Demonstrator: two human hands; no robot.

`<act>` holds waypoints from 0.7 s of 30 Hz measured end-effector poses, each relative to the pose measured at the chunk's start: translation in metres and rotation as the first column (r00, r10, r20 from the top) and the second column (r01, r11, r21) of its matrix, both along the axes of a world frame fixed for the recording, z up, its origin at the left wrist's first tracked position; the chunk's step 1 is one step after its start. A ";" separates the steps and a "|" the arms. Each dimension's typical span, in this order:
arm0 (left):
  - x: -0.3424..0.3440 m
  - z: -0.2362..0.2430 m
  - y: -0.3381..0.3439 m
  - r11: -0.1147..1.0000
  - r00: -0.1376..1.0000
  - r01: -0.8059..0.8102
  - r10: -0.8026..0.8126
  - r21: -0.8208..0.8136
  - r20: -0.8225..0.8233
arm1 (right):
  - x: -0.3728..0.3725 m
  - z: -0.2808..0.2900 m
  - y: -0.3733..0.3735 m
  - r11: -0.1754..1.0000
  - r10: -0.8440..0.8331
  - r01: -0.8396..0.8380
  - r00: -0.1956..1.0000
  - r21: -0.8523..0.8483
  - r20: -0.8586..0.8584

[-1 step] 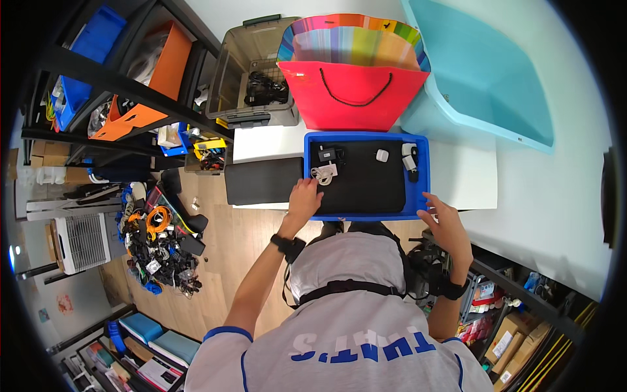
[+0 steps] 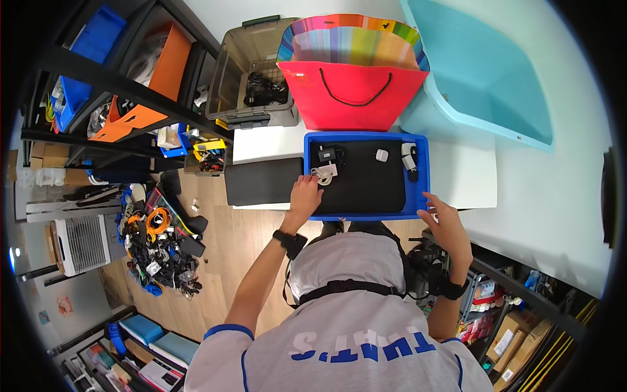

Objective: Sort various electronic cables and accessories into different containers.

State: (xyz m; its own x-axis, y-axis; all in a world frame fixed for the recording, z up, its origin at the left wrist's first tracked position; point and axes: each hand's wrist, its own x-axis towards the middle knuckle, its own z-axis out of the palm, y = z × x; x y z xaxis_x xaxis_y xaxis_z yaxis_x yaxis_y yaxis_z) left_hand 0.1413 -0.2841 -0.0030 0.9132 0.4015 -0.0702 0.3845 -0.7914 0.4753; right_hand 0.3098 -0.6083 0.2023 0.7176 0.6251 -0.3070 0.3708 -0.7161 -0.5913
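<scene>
A blue tray (image 2: 423, 179) on the white table holds a flat black case or pad (image 2: 366, 176). On the pad lie a white coiled cable (image 2: 324, 176), a black power adapter (image 2: 328, 155), a small white charger cube (image 2: 381, 155), and a white plug with a black part (image 2: 409, 160). My left hand (image 2: 304, 197) rests over the tray's left rim, thumb apart from the fingers, fingertips beside the cable. Whether they touch the cable is hard to see. At the tray's right front corner, my right hand (image 2: 445, 219) has thumb and fingers apart and holds nothing.
Left of the tray lies a dark grey flat box (image 2: 264, 181). Behind stand a red gift bag (image 2: 356, 98), a grey clear bin (image 2: 228, 98) with black cables and a light-blue tub (image 2: 483, 121). A cable heap (image 2: 163, 248) covers floor at left, near shelving (image 2: 111, 81).
My left hand has shifted very slightly away from me, toward the cable. The right hand and the things in the tray look the same.
</scene>
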 end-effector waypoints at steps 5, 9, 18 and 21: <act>0.029 -0.040 0.009 0.958 0.984 0.178 -0.171 0.225 -0.049 | -0.022 0.004 -0.004 0.997 -0.072 0.072 0.997 -0.011 0.014; 0.041 -0.048 0.007 0.914 0.971 0.238 -0.211 0.330 -0.117 | -0.039 -0.001 -0.015 0.990 -0.139 0.138 0.989 -0.028 -0.048; 0.040 -0.057 0.007 0.934 0.987 0.153 -0.160 0.322 -0.005 | -0.035 0.001 -0.031 0.978 -0.207 0.204 0.975 -0.055 -0.076; 0.037 -0.056 0.010 0.924 0.984 0.167 -0.177 0.343 -0.001 | -0.025 -0.002 -0.036 0.983 -0.180 0.178 0.981 -0.034 -0.075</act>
State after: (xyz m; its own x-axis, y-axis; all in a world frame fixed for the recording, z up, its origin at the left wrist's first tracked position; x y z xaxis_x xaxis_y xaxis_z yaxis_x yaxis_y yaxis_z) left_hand 0.1786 -0.2742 -0.0588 0.9699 0.2331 0.0707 0.2180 -0.9602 0.1745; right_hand 0.2850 -0.6442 0.1999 0.7904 0.4795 -0.3812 0.1887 -0.7826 -0.5932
